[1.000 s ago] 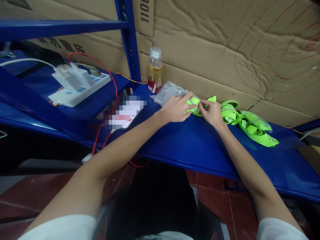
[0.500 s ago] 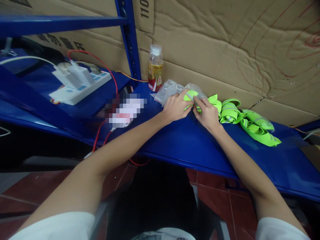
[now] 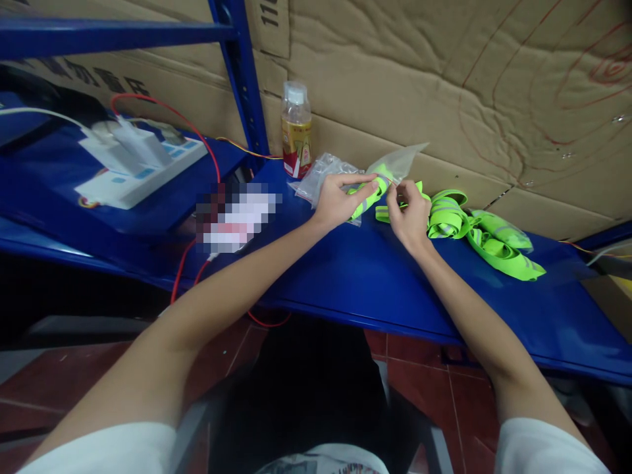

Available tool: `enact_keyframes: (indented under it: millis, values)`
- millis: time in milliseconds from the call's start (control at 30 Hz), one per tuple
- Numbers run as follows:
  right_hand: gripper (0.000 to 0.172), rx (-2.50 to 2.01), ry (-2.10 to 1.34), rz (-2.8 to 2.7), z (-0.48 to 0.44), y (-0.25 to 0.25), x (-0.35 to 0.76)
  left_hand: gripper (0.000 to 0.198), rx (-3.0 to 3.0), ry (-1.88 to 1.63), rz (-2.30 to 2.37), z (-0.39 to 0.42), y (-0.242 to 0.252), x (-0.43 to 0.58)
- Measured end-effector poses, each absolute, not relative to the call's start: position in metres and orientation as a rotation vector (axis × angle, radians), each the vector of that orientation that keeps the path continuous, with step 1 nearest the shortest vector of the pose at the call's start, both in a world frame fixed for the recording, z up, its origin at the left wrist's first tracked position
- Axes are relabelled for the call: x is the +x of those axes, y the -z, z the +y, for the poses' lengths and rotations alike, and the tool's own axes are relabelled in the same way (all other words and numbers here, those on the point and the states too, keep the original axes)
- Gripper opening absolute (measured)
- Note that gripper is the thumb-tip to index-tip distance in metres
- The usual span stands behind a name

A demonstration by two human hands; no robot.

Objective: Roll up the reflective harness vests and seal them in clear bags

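Note:
My left hand (image 3: pixel 336 199) is closed around a rolled neon-green reflective strap (image 3: pixel 368 201) with a grey stripe, thumb and fingers gripping it. A clear plastic bag (image 3: pixel 401 162) with a red line along its mouth stands behind the roll's upper end. My right hand (image 3: pixel 411 216) pinches the edge of that bag, fingers bent. Whether the roll's tip is inside the bag, I cannot tell. Just past my right hand lie more green reflective straps (image 3: pixel 447 220), loosely coiled. Further right, a green strap in clear wrapping (image 3: pixel 503 230) lies behind a loose strap (image 3: pixel 521 266).
Clear plastic bags (image 3: pixel 323 176) lie left of the roll, beside a bottle (image 3: pixel 297 135) with a gold and red label. A pixelated object (image 3: pixel 239 220) with a red cable and a white power strip (image 3: pixel 143 174) are further left. Cardboard (image 3: pixel 355 99) backs the blue shelf (image 3: pixel 345 283).
The green roll has tilted upward in my left hand. The plastic bag now rises higher and points right. My right hand has shifted slightly away from my left. The camera view has shifted a little.

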State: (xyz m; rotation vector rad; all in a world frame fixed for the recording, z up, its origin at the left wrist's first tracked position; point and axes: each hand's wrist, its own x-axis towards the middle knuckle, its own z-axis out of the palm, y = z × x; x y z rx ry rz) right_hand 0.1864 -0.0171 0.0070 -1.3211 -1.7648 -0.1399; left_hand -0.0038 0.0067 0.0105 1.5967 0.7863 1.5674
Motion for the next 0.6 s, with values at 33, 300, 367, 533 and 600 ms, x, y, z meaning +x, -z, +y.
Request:
enact_keyframes:
  millis: [33,300,367,533,600]
  values:
    - [0.031,-1.327,0.202,-1.795,-0.017,-0.008,0.188,0.016,1.571,-1.582,0.786,0.006,-0.010,-0.002]
    - [0.016,-1.210,0.485,-2.078,-0.020,-0.004,0.188,0.033,1.511,-1.654,0.967,-0.006,-0.002,0.008]
    - [0.016,-1.191,0.478,-2.056,-0.022,-0.004,0.187,0.050,1.462,-1.631,0.943,-0.004,0.001,0.009]
    - [0.019,-1.237,0.519,-1.998,-0.024,-0.011,0.188,0.039,1.273,-1.509,0.782,0.006,0.003,0.009]
    - [0.022,-1.243,0.479,-1.948,-0.024,-0.013,0.188,0.035,1.208,-1.465,0.739,0.008,0.001,0.008]
